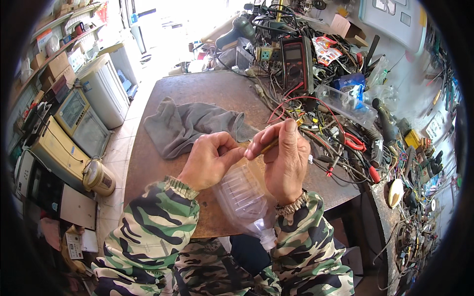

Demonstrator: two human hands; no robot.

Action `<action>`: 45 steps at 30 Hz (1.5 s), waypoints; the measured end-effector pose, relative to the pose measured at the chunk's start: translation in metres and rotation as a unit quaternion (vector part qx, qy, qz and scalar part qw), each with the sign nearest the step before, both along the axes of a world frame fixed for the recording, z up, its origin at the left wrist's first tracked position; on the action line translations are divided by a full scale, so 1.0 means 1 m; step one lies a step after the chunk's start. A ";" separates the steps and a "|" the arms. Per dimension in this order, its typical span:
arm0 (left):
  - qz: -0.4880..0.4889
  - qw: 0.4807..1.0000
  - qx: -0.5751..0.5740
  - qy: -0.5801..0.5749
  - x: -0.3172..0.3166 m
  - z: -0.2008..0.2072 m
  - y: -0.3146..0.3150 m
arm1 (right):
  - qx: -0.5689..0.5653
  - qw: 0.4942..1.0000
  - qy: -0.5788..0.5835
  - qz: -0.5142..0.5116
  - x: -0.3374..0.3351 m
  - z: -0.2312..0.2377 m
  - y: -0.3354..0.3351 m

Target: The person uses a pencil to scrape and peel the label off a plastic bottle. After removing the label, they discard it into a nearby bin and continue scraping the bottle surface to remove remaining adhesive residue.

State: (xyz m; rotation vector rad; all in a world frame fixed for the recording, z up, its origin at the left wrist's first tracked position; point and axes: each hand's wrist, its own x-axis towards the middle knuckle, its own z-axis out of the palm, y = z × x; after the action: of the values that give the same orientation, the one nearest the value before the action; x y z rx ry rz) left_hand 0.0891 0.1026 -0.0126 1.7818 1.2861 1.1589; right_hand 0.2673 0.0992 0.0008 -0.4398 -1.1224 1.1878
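My left hand (pixel 211 159) and my right hand (pixel 287 159) meet fingertip to fingertip above the table. The left pinches with thumb and forefinger; whatever sits in that pinch is too small to make out. In my right hand the fingers curl round a thin yellowish-brown piece (pixel 269 146), mostly hidden, so its kind does not show. Below both hands a clear, ribbed plastic bottle (pixel 242 195) lies on its side, its neck toward me by my right sleeve. Beyond the left hand is a crumpled grey cloth (pixel 190 126).
The brown worktable (pixel 217 86) carries a heap of cables along its right side. A multimeter (pixel 296 64) with red leads stands there, near red-handled pliers (pixel 354 142). On the left, a lidded bucket (pixel 100 176) stands on the tiled floor beside old appliances (pixel 103 89).
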 end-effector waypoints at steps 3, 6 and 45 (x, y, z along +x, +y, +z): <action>0.022 1.000 0.005 0.013 -0.003 0.000 -0.005 | -0.026 0.998 0.054 0.007 -0.014 0.004 0.002; 0.032 0.999 0.020 0.026 -0.001 0.004 -0.007 | -0.028 0.997 0.065 -0.009 -0.018 0.008 0.002; 0.087 0.995 0.020 0.054 0.000 0.017 -0.029 | -0.074 0.994 0.012 -0.075 -0.030 0.025 -0.013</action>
State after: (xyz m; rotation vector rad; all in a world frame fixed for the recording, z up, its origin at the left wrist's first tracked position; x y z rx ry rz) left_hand 0.0895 0.0736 0.0046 1.8128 1.5165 1.2036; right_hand 0.2376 0.0858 0.0263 -0.6109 -0.9671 1.1449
